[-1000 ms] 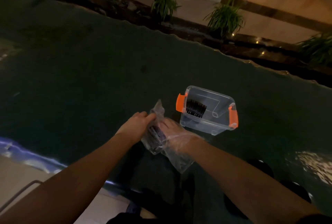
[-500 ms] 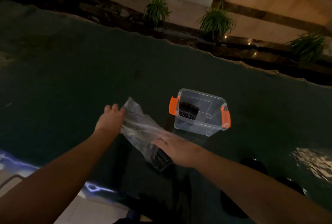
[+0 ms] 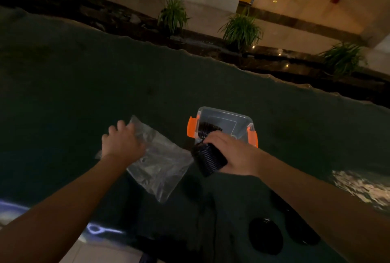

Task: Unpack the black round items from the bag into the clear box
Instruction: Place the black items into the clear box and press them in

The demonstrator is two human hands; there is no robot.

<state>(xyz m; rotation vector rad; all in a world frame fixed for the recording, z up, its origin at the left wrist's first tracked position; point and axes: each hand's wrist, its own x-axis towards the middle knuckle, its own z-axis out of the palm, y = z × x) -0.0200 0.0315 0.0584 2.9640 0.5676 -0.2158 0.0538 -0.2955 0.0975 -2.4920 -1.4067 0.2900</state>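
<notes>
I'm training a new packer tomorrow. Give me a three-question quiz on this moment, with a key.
1. True or false: the right hand holds a stack of black discs.
2. What does the left hand rest on? A) box B) bag C) plant
3. Fill in: the box's latches are coloured ____.

Key:
1. True; the stack is out of the bag, at the near edge of the box.
2. B; it presses the bag to the table.
3. Orange; more discs already lie inside the box.
</notes>
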